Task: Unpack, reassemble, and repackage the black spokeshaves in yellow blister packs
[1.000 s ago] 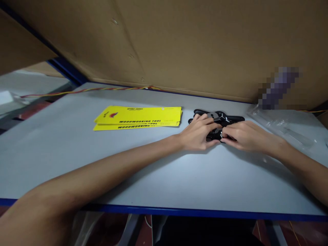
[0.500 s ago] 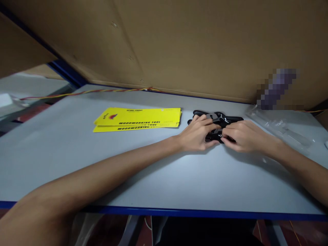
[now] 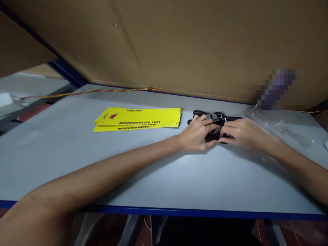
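Observation:
Two black spokeshaves lie one behind the other on the grey table, right of centre. The nearer spokeshave [image 3: 212,136] is mostly covered by my fingers. My left hand [image 3: 198,133] is curled over its left part, thumb along the near side. Fingers bent together, my right hand [image 3: 237,133] pinches at its middle and right part; what the fingertips touch there is hidden. Just beyond my hands sits the farther spokeshave [image 3: 233,118], its grey metal plate partly in view above my left fingers.
Yellow flat packages [image 3: 143,116] printed "Spoke Shave" and "Woodworking Tool" lie stacked to the left. Clear plastic packaging [image 3: 284,128] rests at the right, near a blurred-out purple object [image 3: 278,89]. A cardboard wall [image 3: 179,51] closes the back, with a twisted red-yellow wire [image 3: 110,90] along it.
My right hand has shifted slightly left and away from me, its fingers turning at the nearer spokeshave. My left hand stays in place.

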The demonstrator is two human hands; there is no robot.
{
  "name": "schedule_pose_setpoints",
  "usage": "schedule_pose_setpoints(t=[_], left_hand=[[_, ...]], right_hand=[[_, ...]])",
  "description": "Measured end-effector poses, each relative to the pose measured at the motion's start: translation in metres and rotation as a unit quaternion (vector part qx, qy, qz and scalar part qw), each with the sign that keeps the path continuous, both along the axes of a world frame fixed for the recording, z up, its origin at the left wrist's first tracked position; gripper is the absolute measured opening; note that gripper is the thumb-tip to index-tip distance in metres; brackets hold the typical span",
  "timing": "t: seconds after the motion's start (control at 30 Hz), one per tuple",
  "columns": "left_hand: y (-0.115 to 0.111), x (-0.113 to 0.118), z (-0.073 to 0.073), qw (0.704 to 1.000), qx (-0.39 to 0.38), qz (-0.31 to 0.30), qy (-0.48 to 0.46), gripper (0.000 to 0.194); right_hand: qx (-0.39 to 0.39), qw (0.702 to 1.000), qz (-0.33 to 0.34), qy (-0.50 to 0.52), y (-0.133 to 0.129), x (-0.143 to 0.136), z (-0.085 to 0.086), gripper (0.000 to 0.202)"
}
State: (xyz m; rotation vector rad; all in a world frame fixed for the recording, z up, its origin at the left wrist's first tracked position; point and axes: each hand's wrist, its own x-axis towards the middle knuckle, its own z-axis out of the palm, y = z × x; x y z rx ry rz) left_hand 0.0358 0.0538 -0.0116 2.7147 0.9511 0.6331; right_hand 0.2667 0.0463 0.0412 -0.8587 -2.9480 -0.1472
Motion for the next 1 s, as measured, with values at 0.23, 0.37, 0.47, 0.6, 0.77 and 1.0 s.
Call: schedule_pose_setpoints(t=[0.23, 0.37, 0.47, 0.6, 0.77, 1.0], left_hand=[[0.001, 0.0, -0.002, 1.0, 0.002, -0.008, -0.022, 0.054], [-0.002, -0.002, 0.001, 0.998, 0.019, 0.002, -0.066, 0.046], [-0.004, -0.004, 0.002, 0.992, 0.046, 0.033, -0.117, 0.03], [-0.003, -0.012, 0.001, 0.99, 0.035, 0.031, -0.131, 0.035], [-0.004, -0.02, 0.003, 0.998, 0.033, 0.032, -0.042, 0.033], [-0.005, -0.02, 0.001, 0.998, 0.052, 0.016, 0.017, 0.037]], right_hand=[[-0.099, 0.994, -0.052, 0.011, -0.014, -0.011, 0.005, 0.038], [-0.154, 0.987, -0.037, 0.016, -0.019, -0.012, 0.019, 0.036], [-0.123, 0.99, -0.07, 0.031, -0.017, -0.004, 0.027, 0.025], [-0.073, 0.991, -0.1, 0.05, -0.018, 0.012, 0.02, 0.023], [-0.009, 0.994, -0.065, 0.086, -0.029, 0.022, -0.015, 0.044], [-0.068, 0.971, -0.079, 0.217, -0.038, 0.019, -0.042, 0.04]])
